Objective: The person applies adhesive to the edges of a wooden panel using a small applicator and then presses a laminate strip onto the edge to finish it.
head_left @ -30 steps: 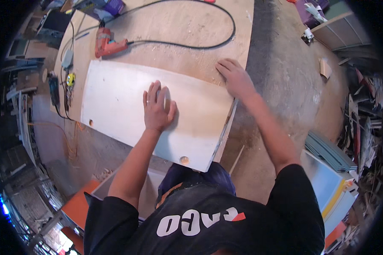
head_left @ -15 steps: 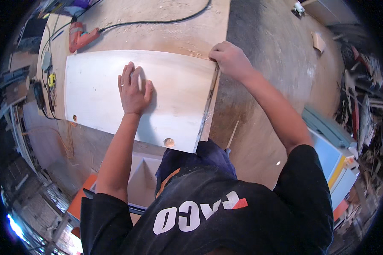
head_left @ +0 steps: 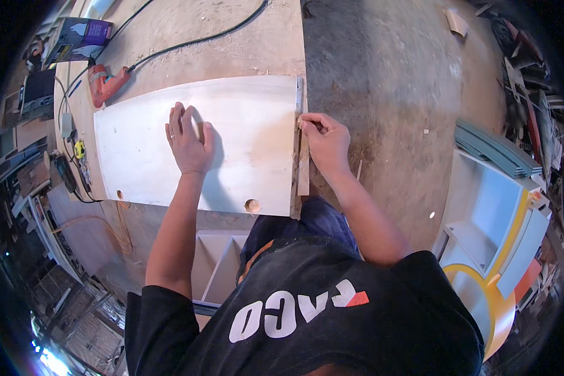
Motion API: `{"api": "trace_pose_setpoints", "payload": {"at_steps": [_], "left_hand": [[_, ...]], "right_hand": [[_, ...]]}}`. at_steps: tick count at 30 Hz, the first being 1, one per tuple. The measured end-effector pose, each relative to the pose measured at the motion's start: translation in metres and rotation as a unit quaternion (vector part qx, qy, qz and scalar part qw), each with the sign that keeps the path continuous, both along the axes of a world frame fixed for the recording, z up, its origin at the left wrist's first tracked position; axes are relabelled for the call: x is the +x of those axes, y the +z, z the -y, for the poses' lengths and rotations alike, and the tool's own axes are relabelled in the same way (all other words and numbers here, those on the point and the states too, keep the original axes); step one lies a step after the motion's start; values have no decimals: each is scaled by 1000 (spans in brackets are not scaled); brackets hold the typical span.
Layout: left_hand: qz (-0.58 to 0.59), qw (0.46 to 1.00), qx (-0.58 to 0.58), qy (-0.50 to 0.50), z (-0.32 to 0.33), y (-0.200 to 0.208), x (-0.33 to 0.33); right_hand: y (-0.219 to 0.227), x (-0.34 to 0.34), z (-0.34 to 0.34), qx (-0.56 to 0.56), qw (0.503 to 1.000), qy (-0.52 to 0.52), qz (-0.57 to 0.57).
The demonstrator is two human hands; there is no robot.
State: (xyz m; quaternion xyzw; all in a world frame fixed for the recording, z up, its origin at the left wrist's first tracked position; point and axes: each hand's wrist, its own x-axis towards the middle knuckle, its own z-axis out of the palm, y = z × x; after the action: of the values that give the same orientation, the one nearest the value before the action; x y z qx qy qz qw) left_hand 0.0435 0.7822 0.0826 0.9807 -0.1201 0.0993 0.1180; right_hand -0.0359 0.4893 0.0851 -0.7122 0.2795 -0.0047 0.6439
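Note:
A white wooden panel point(head_left: 244, 125) lies on the workbench, with round holes near its front edge. My left hand point(head_left: 191, 147) rests flat on its face, fingers stretched out. At the panel's right edge point(head_left: 297, 147), which looks dark and rough, my right hand point(head_left: 327, 139) is closed in a pinch. Thumb and fingertips meet against that edge, about midway along it. Something small and pale shows at the fingertips, too small to name.
Beyond the panel's far left corner lies a red power drill point(head_left: 105, 84), its black cord point(head_left: 200, 37) running across the plywood bench top point(head_left: 257, 56). A yellow tape measure point(head_left: 79, 149) is at the left. White cabinet parts point(head_left: 482, 207) stand on the floor at right.
My right hand has slid from the far right corner toward me along the panel's right edge. My left hand stays flat on the panel. The view has shifted a little.

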Motion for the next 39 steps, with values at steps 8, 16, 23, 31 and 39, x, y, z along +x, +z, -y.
{"api": "trace_pose_setpoints", "payload": {"at_steps": [8, 16, 23, 31, 39], "left_hand": [[-2, 1000, -13, 3, -4, -3, 0], [-1, 1000, -18, 2, -4, -5, 0], [-4, 1000, -10, 3, -3, -3, 1], [-9, 1000, -13, 3, -4, -4, 0], [-14, 1000, -5, 11, -3, -3, 1]], "right_hand": [[7, 3, -15, -123, 992, -17, 29], [7, -12, -20, -180, 984, 13, 1], [-1, -6, -15, -154, 987, -19, 31], [7, -11, -8, -157, 985, 48, -43], [8, -8, 7, -178, 981, 70, 12]]}}
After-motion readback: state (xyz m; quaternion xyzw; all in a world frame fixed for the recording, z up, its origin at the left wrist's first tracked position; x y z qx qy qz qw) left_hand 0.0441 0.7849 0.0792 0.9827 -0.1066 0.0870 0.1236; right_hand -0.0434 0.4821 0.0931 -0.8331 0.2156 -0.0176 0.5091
